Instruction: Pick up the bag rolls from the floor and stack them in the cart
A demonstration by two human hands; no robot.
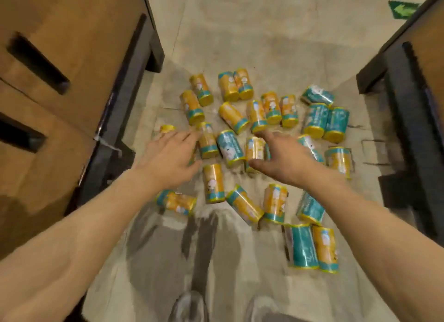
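Bag rolls [254,151]: some two dozen short cylinders, yellow and teal film-wrapped, are scattered lying on the floor [240,33] from centre frame out to 5 o'clock. They are judged light, firm along the length, with slick wrap that may slide; a grip around the middle of the barrel is advised, since a roll lying on its side is apt to roll away.

Wooden cabinet [60,93]: seen at 9 to 11 o'clock, dark-edged, close beside the leftmost rolls; reach there is narrowed.

Dark unit [408,129]: seen at 3 o'clock, bordering the teal rolls; whether this is the cart cannot be told.

Left hand [168,153]: fingers spread and straight, nothing held, poised over a yellow roll [207,141].

Right hand [286,158]: fingers spread, thumb out, nothing held, above a yellow roll [254,151].

Shoes [192,307]: at 6 o'clock, near the closest rolls.
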